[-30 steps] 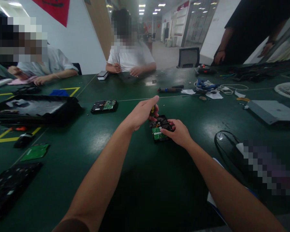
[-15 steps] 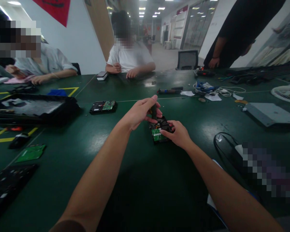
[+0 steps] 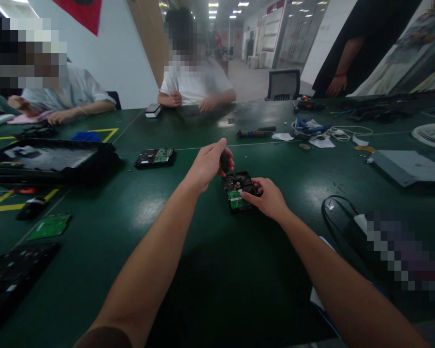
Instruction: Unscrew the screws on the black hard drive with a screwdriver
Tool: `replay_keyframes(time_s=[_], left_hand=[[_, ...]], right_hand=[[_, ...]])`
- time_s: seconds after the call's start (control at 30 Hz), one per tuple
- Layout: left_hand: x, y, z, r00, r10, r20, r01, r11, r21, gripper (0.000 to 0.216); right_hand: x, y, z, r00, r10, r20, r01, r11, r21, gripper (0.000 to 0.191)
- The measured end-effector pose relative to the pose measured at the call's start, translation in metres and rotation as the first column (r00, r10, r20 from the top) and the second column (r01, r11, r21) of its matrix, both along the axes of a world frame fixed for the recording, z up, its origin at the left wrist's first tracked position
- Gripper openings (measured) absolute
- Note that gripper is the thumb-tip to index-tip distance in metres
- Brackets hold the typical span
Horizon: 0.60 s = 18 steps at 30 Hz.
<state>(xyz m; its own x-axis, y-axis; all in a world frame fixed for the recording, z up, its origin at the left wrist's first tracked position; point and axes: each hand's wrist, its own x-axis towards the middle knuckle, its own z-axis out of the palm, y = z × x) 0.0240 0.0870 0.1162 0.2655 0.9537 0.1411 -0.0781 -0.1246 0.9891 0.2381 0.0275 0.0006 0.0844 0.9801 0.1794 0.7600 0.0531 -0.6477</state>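
A black hard drive (image 3: 237, 189) with a green circuit board lies on the green table (image 3: 217, 270) in front of me. My left hand (image 3: 207, 163) is closed around the dark handle of a screwdriver (image 3: 224, 161), held upright over the drive's far end. My right hand (image 3: 266, 197) rests on the drive's right side, fingers curled onto it and gripping it in place.
A second hard drive (image 3: 155, 157) lies to the left, beside a large black tray (image 3: 47, 162). A green board (image 3: 50, 226) and dark parts sit at the left edge. Cables (image 3: 333, 131), a grey metal plate (image 3: 406, 166) and a black cord (image 3: 339, 220) lie right. Other people sit opposite.
My left hand's fingers have closed from partly stretched out to wrapped round the screwdriver handle, and the hand has risen slightly. The right hand stays on the drive.
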Motion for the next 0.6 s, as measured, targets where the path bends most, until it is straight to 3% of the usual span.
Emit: replay_keyframes(time_s=[0.13, 0.33, 0.6], left_hand=[[0.0, -0.008, 0.01, 0.999, 0.032, 0.004, -0.032, 0.998, 0.05, 0.053], [-0.002, -0.009, 0.011, 0.996, -0.053, -0.069, 0.061, 0.991, 0.12, 0.046], [-0.005, -0.007, 0.021, 0.999, -0.037, -0.011, 0.039, 0.99, 0.133, 0.052]], right_hand=[[-0.001, 0.0, 0.001, 1.0, -0.002, -0.003, 0.002, 1.0, 0.0, 0.066], [-0.002, -0.001, 0.003, 1.0, -0.003, -0.01, 0.003, 1.0, 0.01, 0.063], [-0.002, -0.001, 0.001, 1.0, -0.008, -0.005, 0.008, 1.0, 0.005, 0.064]])
